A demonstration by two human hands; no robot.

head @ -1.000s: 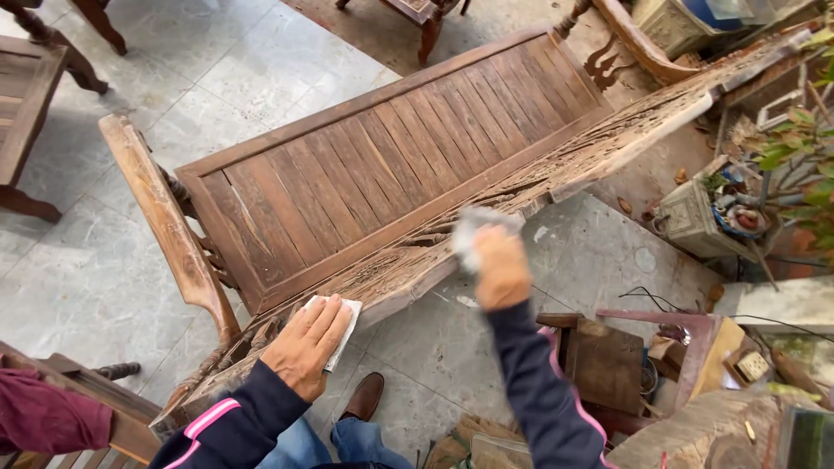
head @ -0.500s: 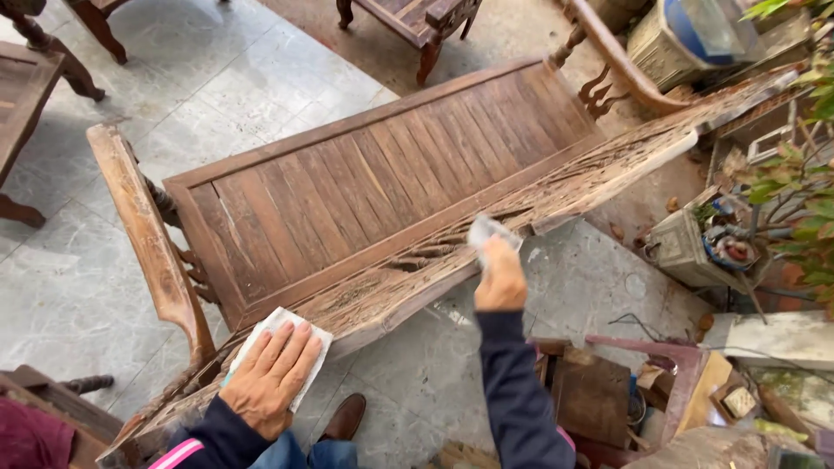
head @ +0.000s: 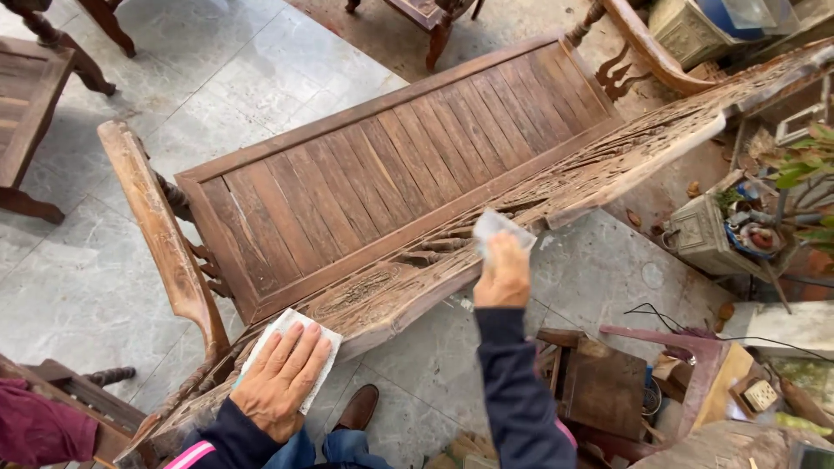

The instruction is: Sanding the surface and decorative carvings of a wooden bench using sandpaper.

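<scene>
A long wooden bench (head: 382, 182) with a slatted seat and a carved backrest (head: 608, 165) fills the middle of the view. My left hand (head: 278, 382) lies flat, fingers spread, pressing a white sheet of sandpaper (head: 287, 334) onto the near left end of the backrest's top rail. My right hand (head: 502, 276) grips a second, folded white sheet of sandpaper (head: 497, 227) against the carved middle of the rail. Both arms wear dark blue sleeves.
Grey floor tiles (head: 104, 287) surround the bench. Other wooden furniture stands at the top left (head: 35, 95) and top middle (head: 426, 17). A small wooden stool (head: 599, 391), a pink frame, pots and clutter crowd the right. A maroon sleeve (head: 35, 430) shows at the lower left.
My right hand with its sandpaper has slid a little along the carved rail. The left hand stays pressed on its sheet. The view has shifted slightly.
</scene>
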